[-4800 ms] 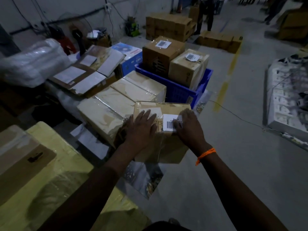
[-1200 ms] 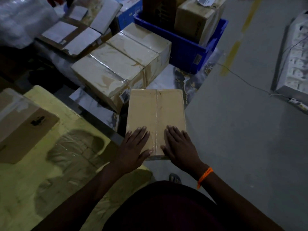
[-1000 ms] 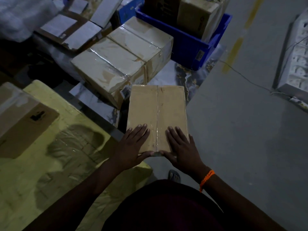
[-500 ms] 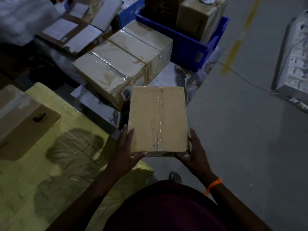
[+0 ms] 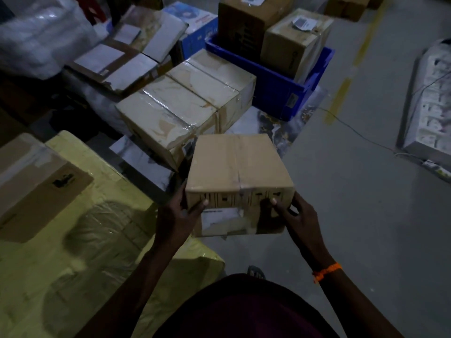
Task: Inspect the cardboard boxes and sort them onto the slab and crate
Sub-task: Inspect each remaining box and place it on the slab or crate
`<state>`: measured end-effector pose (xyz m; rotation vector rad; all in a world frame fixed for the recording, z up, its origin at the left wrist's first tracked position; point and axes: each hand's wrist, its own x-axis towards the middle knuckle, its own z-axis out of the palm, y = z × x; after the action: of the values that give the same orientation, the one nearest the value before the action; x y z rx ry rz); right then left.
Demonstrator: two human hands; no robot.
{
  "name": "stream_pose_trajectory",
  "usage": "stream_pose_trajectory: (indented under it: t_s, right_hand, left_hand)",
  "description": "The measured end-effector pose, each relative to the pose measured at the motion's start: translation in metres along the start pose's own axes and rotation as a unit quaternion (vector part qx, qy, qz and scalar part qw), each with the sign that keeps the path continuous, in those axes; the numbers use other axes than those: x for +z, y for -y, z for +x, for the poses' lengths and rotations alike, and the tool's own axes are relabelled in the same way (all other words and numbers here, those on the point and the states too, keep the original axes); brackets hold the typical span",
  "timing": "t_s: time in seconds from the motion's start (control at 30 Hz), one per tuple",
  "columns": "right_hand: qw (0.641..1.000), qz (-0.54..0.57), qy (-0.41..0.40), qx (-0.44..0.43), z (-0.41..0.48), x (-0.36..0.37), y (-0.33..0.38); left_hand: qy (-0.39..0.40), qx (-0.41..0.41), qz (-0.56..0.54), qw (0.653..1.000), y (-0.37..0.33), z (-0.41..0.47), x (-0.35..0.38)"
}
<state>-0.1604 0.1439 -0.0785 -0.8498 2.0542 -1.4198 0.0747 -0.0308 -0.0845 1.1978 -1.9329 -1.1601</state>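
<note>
A plain brown cardboard box [image 5: 238,164] is held at the centre of the frame. Clear tape runs down its matte top, and the near face carries black symbols and a white label. The left hand [image 5: 179,214] and right hand [image 5: 296,215] grip its near corners, thumbs curled onto that face.

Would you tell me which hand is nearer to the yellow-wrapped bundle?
Left. The left hand grips the cardboard box at its left corner, beside the yellow-wrapped bundle; the right hand grips the opposite corner, farther away.

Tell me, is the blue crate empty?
Not empty: a dark box and a pale box stand inside the blue crate.
</note>
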Motion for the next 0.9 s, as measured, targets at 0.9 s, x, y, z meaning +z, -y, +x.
stream_pose_trajectory:
  t_s: [0.9]
  right_hand:
    - [0.967, -0.06, 0.156, -0.193, 0.068, 0.054, 0.083]
  left_hand:
    - [-0.148, -0.053, -0.003, 0.988, 0.007, 0.054, -0.014]
